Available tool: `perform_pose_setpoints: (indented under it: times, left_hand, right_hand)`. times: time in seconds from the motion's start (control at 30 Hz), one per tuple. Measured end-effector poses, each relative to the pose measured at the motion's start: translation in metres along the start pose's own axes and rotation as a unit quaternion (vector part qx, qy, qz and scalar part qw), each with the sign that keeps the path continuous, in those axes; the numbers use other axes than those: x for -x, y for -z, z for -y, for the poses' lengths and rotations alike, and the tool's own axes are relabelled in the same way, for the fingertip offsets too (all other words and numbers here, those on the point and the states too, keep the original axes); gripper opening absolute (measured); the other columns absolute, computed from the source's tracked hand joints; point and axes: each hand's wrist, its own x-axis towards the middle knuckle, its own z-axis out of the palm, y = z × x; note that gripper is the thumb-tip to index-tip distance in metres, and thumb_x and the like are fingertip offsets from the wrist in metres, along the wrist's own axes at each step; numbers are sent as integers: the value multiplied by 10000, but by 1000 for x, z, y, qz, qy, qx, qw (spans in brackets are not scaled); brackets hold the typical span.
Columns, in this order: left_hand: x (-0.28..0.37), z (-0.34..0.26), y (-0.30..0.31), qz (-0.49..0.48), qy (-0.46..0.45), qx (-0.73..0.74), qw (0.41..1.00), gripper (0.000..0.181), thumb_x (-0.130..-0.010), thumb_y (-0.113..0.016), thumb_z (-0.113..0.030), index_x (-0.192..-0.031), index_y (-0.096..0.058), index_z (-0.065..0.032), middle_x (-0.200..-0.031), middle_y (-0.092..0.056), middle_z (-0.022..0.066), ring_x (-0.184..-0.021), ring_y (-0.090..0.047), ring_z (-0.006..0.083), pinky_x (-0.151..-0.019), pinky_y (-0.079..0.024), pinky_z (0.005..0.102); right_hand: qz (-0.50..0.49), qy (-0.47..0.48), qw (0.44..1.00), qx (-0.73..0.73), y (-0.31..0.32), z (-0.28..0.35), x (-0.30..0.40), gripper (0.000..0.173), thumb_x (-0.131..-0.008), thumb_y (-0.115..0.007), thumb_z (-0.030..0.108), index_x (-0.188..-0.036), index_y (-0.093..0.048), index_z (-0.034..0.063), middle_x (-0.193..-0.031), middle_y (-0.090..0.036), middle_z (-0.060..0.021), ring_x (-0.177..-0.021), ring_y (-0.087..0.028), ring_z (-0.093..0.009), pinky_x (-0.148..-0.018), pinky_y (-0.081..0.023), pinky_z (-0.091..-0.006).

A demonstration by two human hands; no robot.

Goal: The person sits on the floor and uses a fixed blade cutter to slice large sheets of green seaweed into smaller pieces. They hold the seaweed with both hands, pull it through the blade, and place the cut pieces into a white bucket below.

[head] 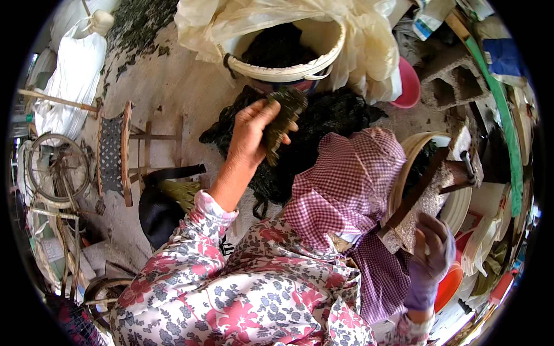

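My bare left hand (256, 129) is raised over a heap of wet-looking dark material and is shut on a flat, dark green leafy clump (285, 116) with a ragged edge. Below it, the dark heap (333, 114) spreads on the floor. My right hand (428, 255), in a purplish glove with the fingers curled, is at the near end of a gritty pale board (417, 216). Whether it grips the board cannot be made out. A rusty metal bar runs along the board, with a bracket at its far end. Under the board stands a whitish bucket (398, 181) containing dark green material.
Ahead stands a large white tub (294, 72) with dark material inside and a translucent plastic sheet (372, 52) around it. To its right are a pink basin (407, 82) and concrete blocks (454, 84). At left are a woven-seat stool (113, 153) and a bicycle wheel (58, 166).
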Motion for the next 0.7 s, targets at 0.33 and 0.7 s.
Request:
perform_pose_setpoints:
  times: [0.33,0.7]
  left_hand:
    - [42,-5,-75,236,12,-162,958,359,-896,-482,-305,-896,-622,26,-779,-628,36,-664,-571,65,-609,-451,174]
    - [5,45,-115,413,-115,-351,833,294,-783,-652,-222,-889,-569,40,-722,-625,76,-656,-586,117,-635,-477,269]
  right_hand:
    - [-84,139,979,-125,-68,18,-71,492,-543,-611,-21,-1032,-575,22,-1032,-565,-149,-923,-541,-306,-786,-444,-389]
    - [-241,-187,736,-605,-7,-3,-62,193,-772,-532,-97,-943,-600,-39,-823,-640,-70,-721,-594,-102,-668,-495,-213]
